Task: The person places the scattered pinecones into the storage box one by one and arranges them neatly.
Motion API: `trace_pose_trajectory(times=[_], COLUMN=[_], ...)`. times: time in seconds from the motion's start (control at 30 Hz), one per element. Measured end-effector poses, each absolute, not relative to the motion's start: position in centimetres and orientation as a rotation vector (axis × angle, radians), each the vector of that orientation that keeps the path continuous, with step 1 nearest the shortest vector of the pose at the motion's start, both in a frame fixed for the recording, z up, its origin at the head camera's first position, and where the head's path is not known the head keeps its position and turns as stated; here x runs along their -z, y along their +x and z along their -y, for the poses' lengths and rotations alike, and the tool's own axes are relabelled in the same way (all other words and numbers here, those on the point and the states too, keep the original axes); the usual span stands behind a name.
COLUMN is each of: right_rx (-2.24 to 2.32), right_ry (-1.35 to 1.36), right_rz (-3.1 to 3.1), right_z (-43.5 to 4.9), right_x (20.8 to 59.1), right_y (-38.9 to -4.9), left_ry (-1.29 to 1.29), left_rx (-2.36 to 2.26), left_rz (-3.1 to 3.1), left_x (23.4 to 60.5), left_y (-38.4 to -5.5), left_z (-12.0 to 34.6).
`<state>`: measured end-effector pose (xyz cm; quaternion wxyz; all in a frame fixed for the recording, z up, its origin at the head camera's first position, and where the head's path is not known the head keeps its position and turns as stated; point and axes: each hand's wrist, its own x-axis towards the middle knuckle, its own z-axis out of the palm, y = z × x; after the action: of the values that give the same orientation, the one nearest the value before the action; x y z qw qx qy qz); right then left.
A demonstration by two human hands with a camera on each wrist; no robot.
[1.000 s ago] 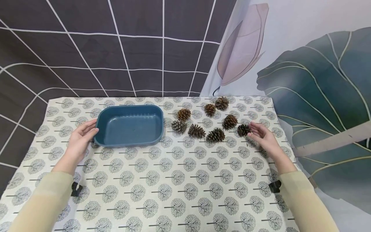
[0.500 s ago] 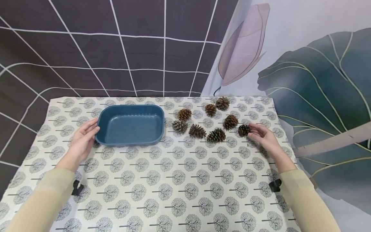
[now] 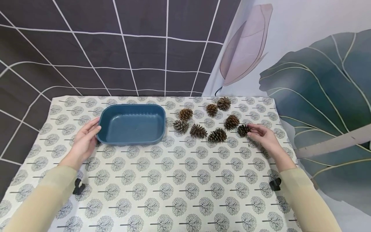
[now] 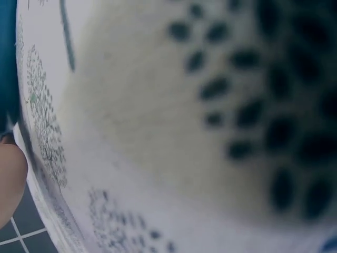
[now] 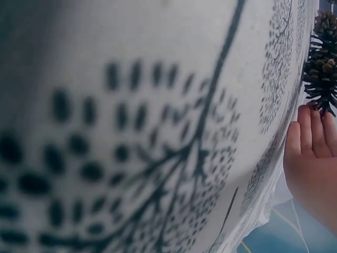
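Observation:
A blue rectangular plastic basin [image 3: 131, 142] stands at the table's left rear. My left hand [image 3: 84, 141] is at its left end, thumb on the rim and fingers along the outer wall. In the left wrist view a sliver of the basin [image 4: 7, 63] shows beside one fingertip. My right hand [image 3: 265, 137] reaches in from the right, its fingertips and thumb against a dark pine cone [image 3: 243, 130]. The right wrist view has the fingers [image 5: 305, 134] fairly straight, tips at the cone's base [image 5: 324, 95].
Left of the touched cone lie several others, among them a nearby brown cone [image 3: 232, 122], a darker one [image 3: 217, 135] and one at the rear edge [image 3: 223, 103]. A tree-print cloth [image 3: 176, 193] covers the table. A dark grid-patterned curtain [image 3: 139, 51] hangs behind.
The right hand and the pine cone at its fingertips have shifted slightly left, closer to the neighbouring cone. The left hand stays at the basin, and the whole view has drifted a little.

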<state>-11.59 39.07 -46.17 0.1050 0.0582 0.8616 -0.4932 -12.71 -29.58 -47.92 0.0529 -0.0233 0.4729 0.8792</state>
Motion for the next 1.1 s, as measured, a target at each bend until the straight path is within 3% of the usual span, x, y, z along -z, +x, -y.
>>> trace_pose_trajectory(times=[0.5, 1.1], right_rx=[1.535, 1.579], right_ry=[0.255, 0.111], right_rz=[-2.603, -2.646], right_z=[-39.2, -36.8], right_x=[45.4, 41.2], right_y=[-12.0, -13.9], left_ry=[0.020, 0.015], left_rx=[-2.699, -2.676], left_rz=[-1.347, -1.341], left_x=[48.6, 48.5], left_y=[-12.6, -12.6], left_z=[29.3, 29.4])
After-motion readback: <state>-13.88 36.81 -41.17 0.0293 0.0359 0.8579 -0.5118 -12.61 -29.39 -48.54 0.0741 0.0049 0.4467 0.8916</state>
